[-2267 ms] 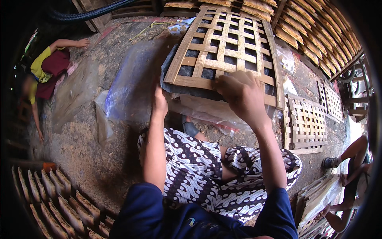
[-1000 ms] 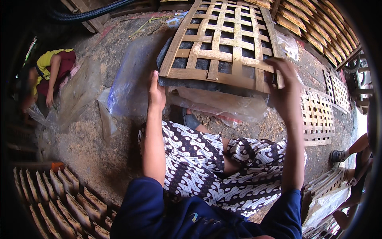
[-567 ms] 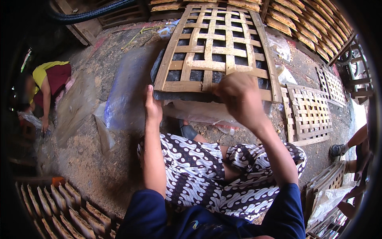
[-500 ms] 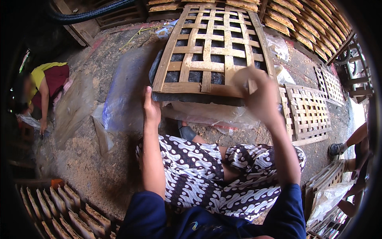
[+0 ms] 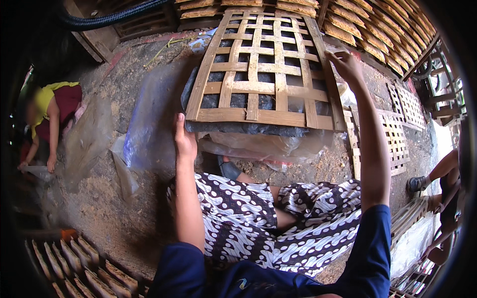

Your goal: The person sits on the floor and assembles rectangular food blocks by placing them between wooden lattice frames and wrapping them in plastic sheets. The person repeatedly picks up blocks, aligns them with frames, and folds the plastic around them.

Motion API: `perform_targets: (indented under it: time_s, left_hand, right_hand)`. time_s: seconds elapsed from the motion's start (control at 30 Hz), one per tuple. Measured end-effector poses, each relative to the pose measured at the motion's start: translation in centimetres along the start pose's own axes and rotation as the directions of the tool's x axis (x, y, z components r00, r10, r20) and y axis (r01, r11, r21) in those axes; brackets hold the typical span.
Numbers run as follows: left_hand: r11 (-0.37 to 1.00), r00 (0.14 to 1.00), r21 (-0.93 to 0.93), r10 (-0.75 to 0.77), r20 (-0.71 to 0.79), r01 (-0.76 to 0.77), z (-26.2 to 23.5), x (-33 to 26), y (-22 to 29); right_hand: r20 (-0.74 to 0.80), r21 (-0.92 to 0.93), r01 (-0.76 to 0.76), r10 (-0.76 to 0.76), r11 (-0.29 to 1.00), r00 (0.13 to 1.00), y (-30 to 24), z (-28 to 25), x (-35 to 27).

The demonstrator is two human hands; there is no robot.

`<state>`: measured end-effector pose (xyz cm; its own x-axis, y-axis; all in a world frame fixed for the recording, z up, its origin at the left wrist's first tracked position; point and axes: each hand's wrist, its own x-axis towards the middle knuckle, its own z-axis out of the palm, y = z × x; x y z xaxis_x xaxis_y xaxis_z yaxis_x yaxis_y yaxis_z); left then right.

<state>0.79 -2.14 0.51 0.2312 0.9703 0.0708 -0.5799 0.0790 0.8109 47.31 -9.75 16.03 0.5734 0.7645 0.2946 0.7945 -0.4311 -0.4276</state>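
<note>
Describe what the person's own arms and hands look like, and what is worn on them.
Both arms come out of short dark blue sleeves that end near the elbows; the forearms below them are bare. The left hand and the right hand are bare too: no gloves, and no watch, ring or bracelet that can be made out.

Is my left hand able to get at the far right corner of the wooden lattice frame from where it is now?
Probably not easily. The left hand rests at the near left corner of the wooden lattice frame, the whole frame away from that corner. The right hand is already up along the right edge.
</note>
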Motion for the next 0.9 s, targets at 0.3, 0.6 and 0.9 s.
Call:
perform_targets:
  time_s: [0.3,0.6,0.9]
  left_hand:
    - [1.0,1.0,0.013,0.001,-0.008,-0.001,1.2,-0.4,0.2]
    - [0.999,0.998,0.041,-0.016,-0.059,0.019,1.2,-0.6,0.1]
    - [0.997,0.999,0.07,0.032,-0.008,-0.032,-0.3,0.1,-0.3]
  right_hand:
    - [-0.054,0.186,-0.272,0.287,0.944,0.956,3.9,3.7,1.4]
    - [0.084,0.193,-0.163,0.149,0.967,0.985,1.9,2.8,0.8]
    - [-0.081,0.147,0.005,0.007,0.989,0.997,1.9,3.0,1.2]
